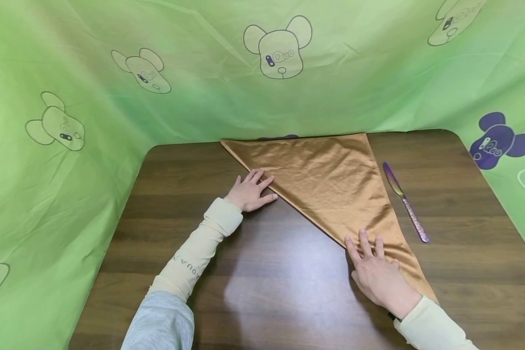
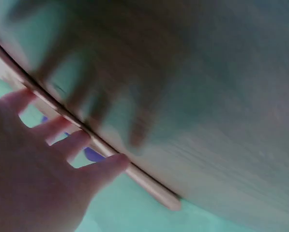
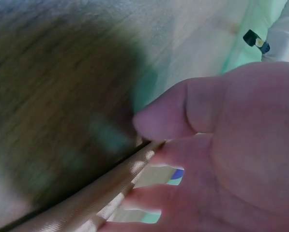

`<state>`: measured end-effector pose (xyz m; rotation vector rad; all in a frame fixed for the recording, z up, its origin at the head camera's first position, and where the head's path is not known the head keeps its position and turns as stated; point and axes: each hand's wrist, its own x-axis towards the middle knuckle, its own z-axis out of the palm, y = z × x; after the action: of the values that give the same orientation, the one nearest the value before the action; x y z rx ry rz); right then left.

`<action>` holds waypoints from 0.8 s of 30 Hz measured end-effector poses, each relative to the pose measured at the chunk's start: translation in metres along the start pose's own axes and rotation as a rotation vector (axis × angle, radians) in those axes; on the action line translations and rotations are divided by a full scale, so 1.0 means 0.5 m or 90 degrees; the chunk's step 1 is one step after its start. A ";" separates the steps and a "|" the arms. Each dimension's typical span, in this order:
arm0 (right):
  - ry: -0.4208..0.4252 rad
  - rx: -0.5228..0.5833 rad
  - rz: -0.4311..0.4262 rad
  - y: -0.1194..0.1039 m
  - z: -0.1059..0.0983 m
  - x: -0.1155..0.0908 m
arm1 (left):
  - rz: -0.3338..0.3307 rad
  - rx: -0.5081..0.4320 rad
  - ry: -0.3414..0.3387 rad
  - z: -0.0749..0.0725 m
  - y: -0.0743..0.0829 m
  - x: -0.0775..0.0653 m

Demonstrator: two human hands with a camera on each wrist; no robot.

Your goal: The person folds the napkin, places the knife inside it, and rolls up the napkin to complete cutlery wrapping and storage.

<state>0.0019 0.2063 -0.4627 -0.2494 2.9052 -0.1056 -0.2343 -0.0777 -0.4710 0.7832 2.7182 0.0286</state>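
A shiny copper-brown cloth (image 1: 319, 170), folded to a triangle, lies on the wooden table with its long folded edge running diagonally toward me. My left hand (image 1: 251, 191) rests with spread fingers on that edge, near its far left part. Farther down the same edge, my right hand (image 1: 376, 272) lies with fingers spread on the cloth, close to the near corner. In the left wrist view the left fingertips (image 2: 117, 162) touch the fold. The right wrist view shows the cloth's edge (image 3: 105, 193) passing under the right fingers.
A table knife (image 1: 404, 201) with a purple-gold blade and patterned handle lies right of the cloth. The wooden table (image 1: 170, 194) is bordered by green fabric (image 1: 201, 87) printed with bear heads at the back and sides.
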 end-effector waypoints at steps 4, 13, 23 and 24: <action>-0.022 0.032 0.011 0.000 0.001 -0.001 | -0.009 0.008 0.009 -0.004 -0.020 0.010; -0.012 0.067 0.026 0.002 0.005 -0.004 | -0.028 0.004 0.018 -0.009 -0.052 0.019; -0.024 0.081 0.067 0.000 0.008 -0.010 | -0.036 0.008 0.019 -0.007 -0.073 0.023; -0.025 0.082 0.069 0.001 0.008 -0.010 | -0.037 0.009 0.016 -0.006 -0.074 0.023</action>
<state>0.0073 0.2072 -0.4654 -0.0721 2.8507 -0.2660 -0.2635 -0.1032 -0.4750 0.7121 2.7661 0.0063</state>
